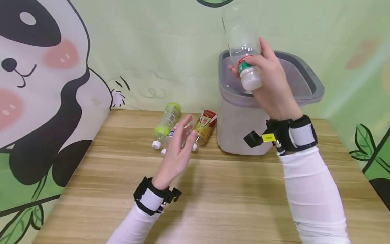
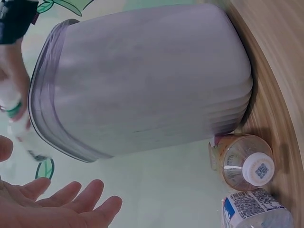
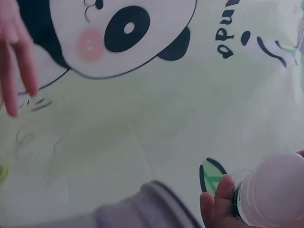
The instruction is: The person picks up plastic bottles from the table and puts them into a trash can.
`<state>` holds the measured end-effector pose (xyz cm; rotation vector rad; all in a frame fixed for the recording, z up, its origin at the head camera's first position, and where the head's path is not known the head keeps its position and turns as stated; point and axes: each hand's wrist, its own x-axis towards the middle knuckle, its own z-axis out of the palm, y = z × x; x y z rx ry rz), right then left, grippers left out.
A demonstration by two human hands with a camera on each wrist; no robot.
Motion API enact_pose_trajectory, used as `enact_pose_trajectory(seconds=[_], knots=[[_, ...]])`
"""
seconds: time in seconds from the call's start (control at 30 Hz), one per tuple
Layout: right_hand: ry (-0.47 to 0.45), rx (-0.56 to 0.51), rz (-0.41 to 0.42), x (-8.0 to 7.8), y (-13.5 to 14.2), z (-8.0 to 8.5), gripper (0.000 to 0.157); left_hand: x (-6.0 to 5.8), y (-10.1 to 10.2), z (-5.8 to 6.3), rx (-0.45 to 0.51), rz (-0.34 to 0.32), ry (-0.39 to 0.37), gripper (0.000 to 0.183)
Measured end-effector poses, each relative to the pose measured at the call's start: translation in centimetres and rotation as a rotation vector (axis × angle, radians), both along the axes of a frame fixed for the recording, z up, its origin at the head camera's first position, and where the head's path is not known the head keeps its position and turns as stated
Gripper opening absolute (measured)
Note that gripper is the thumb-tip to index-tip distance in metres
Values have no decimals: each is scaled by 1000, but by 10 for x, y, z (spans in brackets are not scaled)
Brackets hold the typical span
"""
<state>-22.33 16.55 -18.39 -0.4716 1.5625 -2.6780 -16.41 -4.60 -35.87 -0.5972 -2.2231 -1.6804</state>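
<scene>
In the head view my right hand (image 1: 272, 79) grips a clear plastic bottle (image 1: 242, 34) near its white cap, over the rim of a grey bin (image 1: 243, 125). The bottle's base points up and away, and a green and red label shows by my thumb. The right wrist view has its white cap (image 3: 280, 190) close up, with fingertips beside it. My left hand (image 1: 176, 152) hovers with its fingers extended and holds nothing. Behind it lie a bottle with lime-green bands (image 1: 167, 118), a bottle with a blue and white label (image 2: 254, 206) and another white-capped bottle (image 2: 247, 164).
A red and yellow drink carton (image 1: 207, 125) leans near the bin's left side. The bin has a thin liner folded over its rim. All stand on a wooden table (image 1: 122, 189) against a green panda-print backdrop (image 1: 152, 51).
</scene>
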Motion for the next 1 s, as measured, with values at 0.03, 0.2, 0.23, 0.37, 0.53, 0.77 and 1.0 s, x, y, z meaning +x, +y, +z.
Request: enact_pose_trajectory(seconds=[0.03,0.2,0.23,0.37,0.53,0.77,1.0], knots=[[-8,35,-46,-5,1,-1,67,0,0,-1,0,0,0,49],[53,348,-249,-20,3,-6,69,3,0,-3,2,1,-10,50],[62,441,-281,-20,3,-7,68,4,1,-3,3,1,-11,50],[27,783,-361,-21,4,-7,70,5,1,-4,-3,11,-8,50],[-21,1036,-379,-19,5,-3,75,5,0,-6,-19,15,3,50],[-7,1175,-347,-18,8,0,74,5,1,-7,-37,17,9,50],[-18,1229,-320,-16,9,4,73,21,5,19,-48,20,-9,48]])
